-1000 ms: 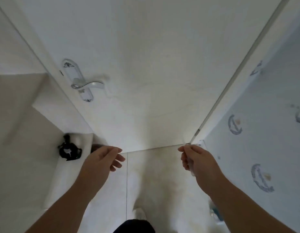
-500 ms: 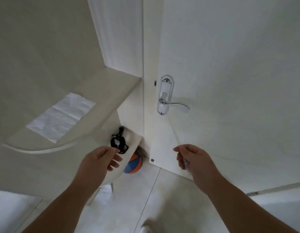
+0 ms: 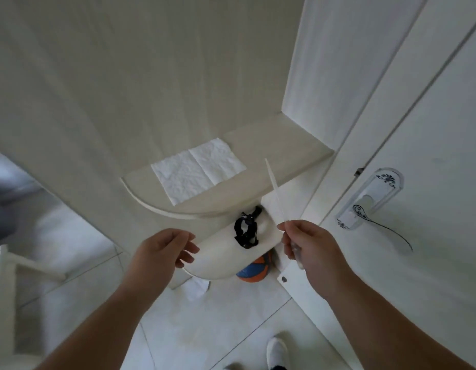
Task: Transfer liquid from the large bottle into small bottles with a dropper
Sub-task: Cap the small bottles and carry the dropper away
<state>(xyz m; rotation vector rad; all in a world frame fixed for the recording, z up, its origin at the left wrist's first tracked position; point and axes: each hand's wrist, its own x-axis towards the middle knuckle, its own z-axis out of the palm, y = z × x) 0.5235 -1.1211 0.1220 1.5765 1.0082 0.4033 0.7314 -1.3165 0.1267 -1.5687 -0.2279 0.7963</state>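
Observation:
My right hand (image 3: 308,247) pinches a clear plastic dropper (image 3: 274,192) by its lower part, with the thin tip pointing up and away toward the upper shelf. The dropper's bulb end pokes out under my palm. My left hand (image 3: 162,249) hovers beside it with loosely curled fingers and holds nothing. A white paper towel (image 3: 198,173) lies flat on the rounded upper shelf (image 3: 271,145) ahead. No large bottle or small bottles are in view.
A lower rounded shelf (image 3: 218,263) carries a black strap bundle (image 3: 246,232). An orange and blue ball (image 3: 255,268) sits on the floor under it. A white door with a lever handle (image 3: 373,201) stands at the right. My white shoe (image 3: 276,349) is on the tiled floor.
My view has swung left from the door to the corner shelves. The right hand has raised the dropper so its tip now shows above the fingers. Both hands have moved closer to the shelves.

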